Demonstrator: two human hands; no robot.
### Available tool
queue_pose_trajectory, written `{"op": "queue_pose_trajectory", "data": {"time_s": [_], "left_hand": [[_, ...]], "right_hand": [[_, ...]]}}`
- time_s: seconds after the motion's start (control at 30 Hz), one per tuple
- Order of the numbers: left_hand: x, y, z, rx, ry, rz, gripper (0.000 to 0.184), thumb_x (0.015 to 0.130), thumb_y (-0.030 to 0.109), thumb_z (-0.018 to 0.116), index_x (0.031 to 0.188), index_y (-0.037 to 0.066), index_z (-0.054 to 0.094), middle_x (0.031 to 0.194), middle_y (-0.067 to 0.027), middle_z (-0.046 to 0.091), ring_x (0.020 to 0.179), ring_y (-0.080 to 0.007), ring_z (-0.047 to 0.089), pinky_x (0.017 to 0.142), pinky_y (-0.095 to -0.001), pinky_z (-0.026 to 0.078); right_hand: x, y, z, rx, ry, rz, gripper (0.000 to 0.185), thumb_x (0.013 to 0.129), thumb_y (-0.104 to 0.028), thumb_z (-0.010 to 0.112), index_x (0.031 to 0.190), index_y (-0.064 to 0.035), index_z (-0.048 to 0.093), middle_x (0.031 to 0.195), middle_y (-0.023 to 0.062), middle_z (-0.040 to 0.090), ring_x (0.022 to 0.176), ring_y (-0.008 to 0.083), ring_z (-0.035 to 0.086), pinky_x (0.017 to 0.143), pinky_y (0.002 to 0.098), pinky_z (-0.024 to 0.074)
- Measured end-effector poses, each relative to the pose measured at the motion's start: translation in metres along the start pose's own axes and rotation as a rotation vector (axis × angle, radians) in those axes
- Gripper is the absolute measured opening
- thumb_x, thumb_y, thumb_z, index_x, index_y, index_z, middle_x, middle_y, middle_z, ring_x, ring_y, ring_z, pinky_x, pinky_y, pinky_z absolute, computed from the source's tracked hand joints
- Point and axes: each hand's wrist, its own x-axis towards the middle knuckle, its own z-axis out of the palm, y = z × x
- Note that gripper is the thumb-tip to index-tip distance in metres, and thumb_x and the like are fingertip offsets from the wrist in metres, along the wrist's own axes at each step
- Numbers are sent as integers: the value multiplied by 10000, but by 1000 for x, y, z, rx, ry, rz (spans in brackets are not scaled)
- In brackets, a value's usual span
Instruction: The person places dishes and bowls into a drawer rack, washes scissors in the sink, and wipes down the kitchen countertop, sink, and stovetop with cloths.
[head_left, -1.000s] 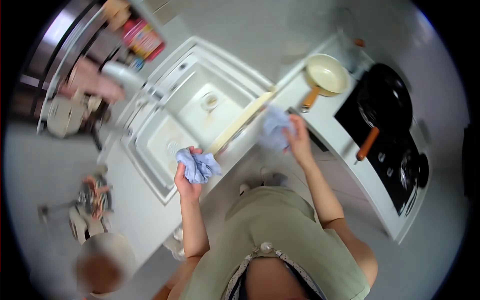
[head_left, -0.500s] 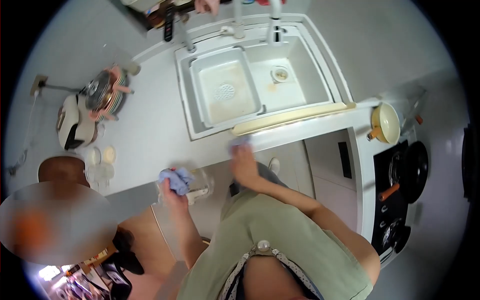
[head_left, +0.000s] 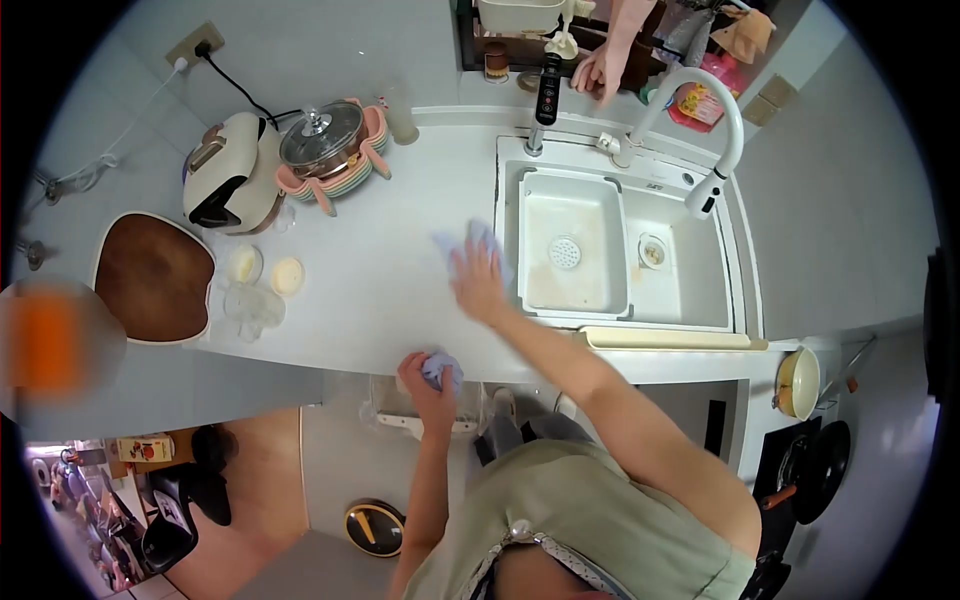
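Observation:
My right hand [head_left: 481, 285] lies on the white countertop [head_left: 370, 290], its fingers pressing a pale lavender-blue cloth [head_left: 482, 236] flat just left of the sink. Part of that cloth spreads out beyond the fingertips. Close to the counter's front edge, my left hand [head_left: 425, 388] is closed around a second, bunched cloth [head_left: 443, 371] of similar colour. The double white sink [head_left: 627, 245] is to the right of my right hand, its left basin nearest.
A white faucet [head_left: 735, 130] arches over the sink. Farther left are a lidded pot [head_left: 322, 140], a rice cooker [head_left: 235, 175], glass containers [head_left: 254, 308] and a brown board [head_left: 150, 280]. A pinkish hand or glove [head_left: 600, 72] shows behind the sink; which, I cannot tell.
The view has swung left, so the sink sits farther right. My right hand has carried its cloth from the counter's front edge by the sink to the countertop left of it. The left hand keeps its cloth.

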Motion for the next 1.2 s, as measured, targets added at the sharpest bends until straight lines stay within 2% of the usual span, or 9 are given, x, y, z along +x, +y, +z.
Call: {"op": "queue_pose_trajectory", "data": {"time_s": [0.3, 0.43, 0.57, 0.77, 0.8, 0.9, 1.1, 1.17, 1.2], "left_hand": [[-5, -12, -1, -51, -30, -109, 371, 727, 9, 605, 1063, 15, 449, 1133, -175, 425, 1048, -319, 425, 916, -392, 347], [8, -8, 7, -21, -56, -119, 354, 733, 0, 596, 1058, 20, 456, 1150, -167, 432, 1063, -303, 428, 923, -379, 339], [30, 11, 16, -21, -69, -143, 322, 762, -8, 552, 1066, 16, 449, 1167, -157, 434, 1072, -280, 425, 935, -361, 320], [52, 27, 50, -55, -26, -166, 311, 772, 2, 529, 1072, 10, 447, 1170, -143, 431, 1074, -260, 424, 943, -358, 315], [54, 34, 57, -45, -39, -196, 311, 772, 10, 526, 1073, 9, 448, 1173, -142, 430, 1075, -254, 422, 947, -356, 314], [57, 43, 76, -38, -47, -172, 333, 748, 14, 560, 1068, 14, 470, 1157, -152, 430, 1063, -281, 423, 925, -370, 327], [59, 57, 96, -28, -85, -136, 330, 743, 18, 566, 1060, 10, 475, 1155, -156, 430, 1058, -286, 423, 930, -376, 322], [57, 55, 95, 4, -89, -106, 328, 741, 17, 567, 1056, 8, 475, 1150, -158, 434, 1056, -292, 425, 930, -377, 322], [56, 54, 95, 16, -92, -92, 327, 741, 17, 568, 1054, 7, 476, 1147, -159, 436, 1055, -295, 425, 930, -378, 322]], "right_hand": [[229, 146, 14, -11, -173, 117, 489, 913, -265, 332, 1388, -174, 255, 1454, 192, 100, 1327, 403, 119, 1068, 510, 134], [266, 179, 22, 124, -71, 82, 511, 823, -86, 406, 1329, -146, 368, 1442, 142, 208, 1327, 354, 174, 1065, 485, 170], [215, 195, -17, 353, -12, 88, 443, 719, -15, 466, 1158, -49, 524, 1310, 176, 413, 1224, 343, 375, 959, 443, 371], [174, 250, -73, 231, 667, 317, 378, 752, -51, 461, 1125, -28, 518, 1182, 178, 498, 1104, 330, 462, 939, 410, 387], [194, 257, -60, 101, 709, 131, 370, 766, -67, 453, 1130, -36, 513, 1159, 180, 501, 1072, 327, 474, 966, 430, 356], [212, 271, -30, 361, 98, 98, 425, 810, -90, 419, 1233, -55, 425, 1197, 156, 489, 1114, 297, 460, 1009, 472, 293], [187, 318, -28, -78, 398, 58, 459, 857, -120, 377, 1308, -45, 341, 1123, 150, 540, 1055, 286, 502, 976, 439, 348], [171, 319, -74, 68, -80, 494, 424, 846, -119, 402, 1255, -8, 395, 1108, 151, 559, 1071, 277, 514, 896, 389, 433], [162, 329, -70, 22, -19, 401, 410, 837, -110, 414, 1233, -6, 417, 1102, 149, 562, 1057, 278, 523, 864, 378, 450]]}}
